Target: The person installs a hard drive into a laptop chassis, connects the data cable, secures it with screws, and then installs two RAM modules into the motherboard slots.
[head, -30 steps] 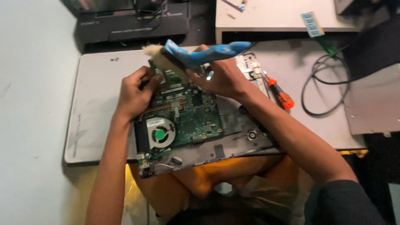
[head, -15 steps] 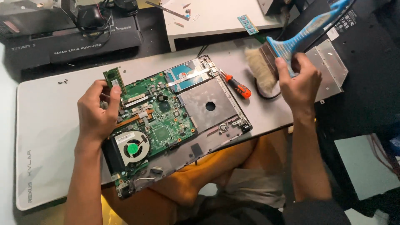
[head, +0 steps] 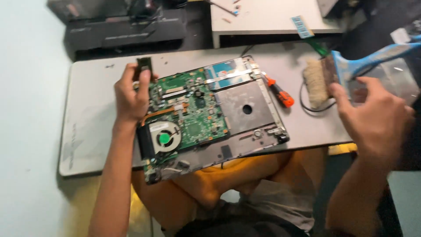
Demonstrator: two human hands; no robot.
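- The left hand (head: 130, 95) grips a small dark memory stick (head: 144, 68) between thumb and fingers, holding it upright just past the upper left corner of the circuit board (head: 188, 116).
- The right hand (head: 380, 120) hovers off to the right with its fingers loosely curled and released; the fingertips are at the blue-handled brush (head: 346, 70), and the motion blur hides whether they touch it.
- The brush lies with its pale bristles pointing left, over a dark cable (head: 318, 107) on the grey surface (head: 94, 127).
- The opened laptop base (head: 245, 109) rests partly on the surface and partly over the person's lap, with the green board and a round fan (head: 164, 138) on its left half and a grey metal plate on its right.
- An orange-handled screwdriver (head: 280, 94) lies just beside the laptop's right edge, between it and the brush.
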